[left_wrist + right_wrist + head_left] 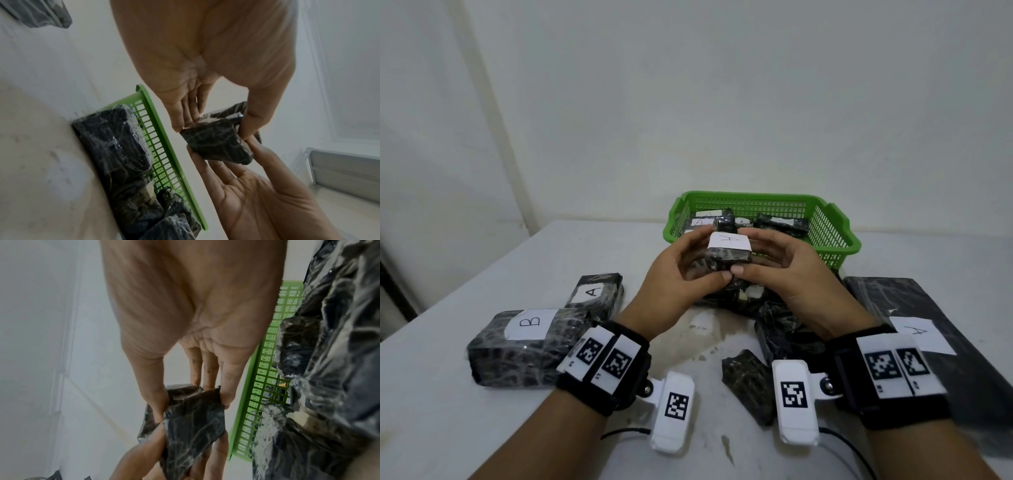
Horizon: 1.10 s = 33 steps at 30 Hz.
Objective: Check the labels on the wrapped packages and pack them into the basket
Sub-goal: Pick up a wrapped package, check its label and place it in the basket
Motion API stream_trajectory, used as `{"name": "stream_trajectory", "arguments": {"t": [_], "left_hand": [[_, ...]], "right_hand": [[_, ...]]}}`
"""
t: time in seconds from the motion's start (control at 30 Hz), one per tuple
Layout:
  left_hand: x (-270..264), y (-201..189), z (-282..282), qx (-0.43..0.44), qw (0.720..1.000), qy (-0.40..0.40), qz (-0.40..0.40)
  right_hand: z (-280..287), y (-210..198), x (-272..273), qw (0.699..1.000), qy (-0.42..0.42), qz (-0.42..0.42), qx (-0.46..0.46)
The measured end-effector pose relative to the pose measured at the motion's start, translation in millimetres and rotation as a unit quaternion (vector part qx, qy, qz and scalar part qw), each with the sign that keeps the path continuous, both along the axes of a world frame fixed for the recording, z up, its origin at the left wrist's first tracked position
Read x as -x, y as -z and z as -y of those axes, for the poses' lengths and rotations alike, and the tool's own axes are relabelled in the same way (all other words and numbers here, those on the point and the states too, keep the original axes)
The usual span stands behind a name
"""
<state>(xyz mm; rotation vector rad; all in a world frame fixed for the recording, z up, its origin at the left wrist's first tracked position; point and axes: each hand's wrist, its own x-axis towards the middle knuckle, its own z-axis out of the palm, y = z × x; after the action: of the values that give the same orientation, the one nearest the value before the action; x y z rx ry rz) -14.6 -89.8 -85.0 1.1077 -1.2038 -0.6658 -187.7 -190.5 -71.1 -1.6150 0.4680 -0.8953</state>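
Observation:
Both hands hold up a small black plastic-wrapped package (pixel 728 255) just in front of the green basket (pixel 835 236). Its white label, marked "A", faces up. My left hand (pixel 705 258) pinches its left end between thumb and fingers, and my right hand (pixel 751 255) pinches the right end. The left wrist view shows the package (pixel 218 144) from below, with thumb and fingertips (pixel 249 128) on it. In the right wrist view the package (pixel 193 418) hangs beside the basket wall (pixel 263 386). Several wrapped packages (pixel 782 222) lie inside the basket.
On the white table (pixel 448 428) lie a package labelled "B" (pixel 527 342), one labelled "A" (pixel 595 291), a large flat "A" package (pixel 928 342) at right, a small one (pixel 750 387) and a pile (pixel 739 298) under the hands. A wall stands behind the basket.

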Motion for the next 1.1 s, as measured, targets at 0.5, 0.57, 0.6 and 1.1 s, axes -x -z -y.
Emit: {"name": "stream_trajectory", "arguments": {"t": [0.5, 0.57, 0.6, 1.1], "left_hand": [[6, -1, 4, 0.025, 0.996, -0.078, -0.022], [9, -5, 7, -0.003, 0.995, -0.083, -0.051], [10, -6, 9, -0.021, 0.995, -0.081, -0.06], [-25, -70, 94, -0.112, 0.976, -0.152, 0.105]], "right_hand": [[-9, -11, -2, 0.984, -0.016, 0.002, -0.175], [-6, -12, -1, 0.984, -0.008, -0.019, -0.178], [-6, -13, -1, 0.983, -0.008, -0.034, -0.182], [60, -66, -22, 0.975, 0.08, -0.038, -0.206]]}}
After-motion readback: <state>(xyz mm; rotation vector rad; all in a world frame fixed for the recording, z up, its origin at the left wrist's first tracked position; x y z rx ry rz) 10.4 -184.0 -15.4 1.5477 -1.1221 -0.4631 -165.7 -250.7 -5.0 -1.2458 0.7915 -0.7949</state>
